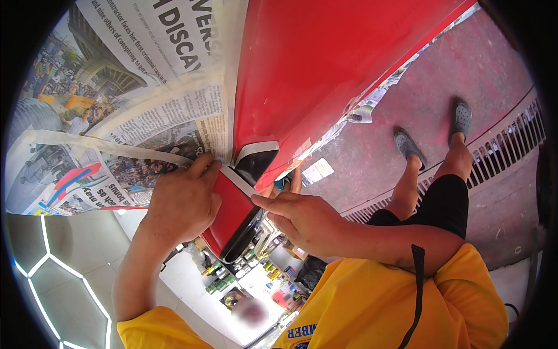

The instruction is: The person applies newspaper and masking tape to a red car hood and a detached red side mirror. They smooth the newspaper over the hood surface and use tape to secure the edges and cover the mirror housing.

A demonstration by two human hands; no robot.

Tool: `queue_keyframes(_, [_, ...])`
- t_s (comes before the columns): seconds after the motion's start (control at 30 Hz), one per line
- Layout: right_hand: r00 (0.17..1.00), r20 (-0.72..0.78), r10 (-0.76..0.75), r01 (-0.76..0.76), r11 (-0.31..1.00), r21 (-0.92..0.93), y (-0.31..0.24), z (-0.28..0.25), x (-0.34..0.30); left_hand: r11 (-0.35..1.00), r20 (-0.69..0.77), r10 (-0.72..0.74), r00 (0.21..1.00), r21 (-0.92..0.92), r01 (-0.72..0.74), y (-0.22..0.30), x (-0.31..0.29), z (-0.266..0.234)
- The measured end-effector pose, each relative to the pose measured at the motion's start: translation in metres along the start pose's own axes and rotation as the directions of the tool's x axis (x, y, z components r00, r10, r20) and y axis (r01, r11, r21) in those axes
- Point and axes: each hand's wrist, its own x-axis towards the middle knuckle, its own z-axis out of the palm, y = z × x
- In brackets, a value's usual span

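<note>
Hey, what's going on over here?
A person in a yellow shirt has both hands at a red side mirror. The left hand is against its left edge; the right hand reaches the end of a pale tape strip across it. Taped newspaper lies beside the uncovered red panel.

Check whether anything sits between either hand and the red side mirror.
Nothing visible does. The left hand is right at the red side mirror, and the right hand has a fingertip by its corner, with pale tape along the edge between them.
</note>
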Motion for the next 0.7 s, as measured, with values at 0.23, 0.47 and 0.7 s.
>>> queue_keyframes(0.23, [0.999, -0.030, -0.028, 0.026, 0.998, -0.049, 0.008, 0.010, -0.001, 0.999, 0.022, -0.019, 1.000, 0.027, 0.019, 0.003, 0.000, -0.001])
queue_keyframes(0.47, [1.000, -0.015, 0.001, -0.002, 0.998, -0.055, 0.009, 0.011, -0.002, 1.000, 0.013, -0.020, 1.000, 0.019, 0.020, 0.004, 0.000, 0.000])
queue_keyframes(0.7, [1.000, -0.023, 0.004, -0.006, 0.997, -0.079, 0.011, 0.013, -0.002, 1.000, -0.001, -0.019, 1.000, 0.019, 0.019, 0.005, 0.001, 0.001])
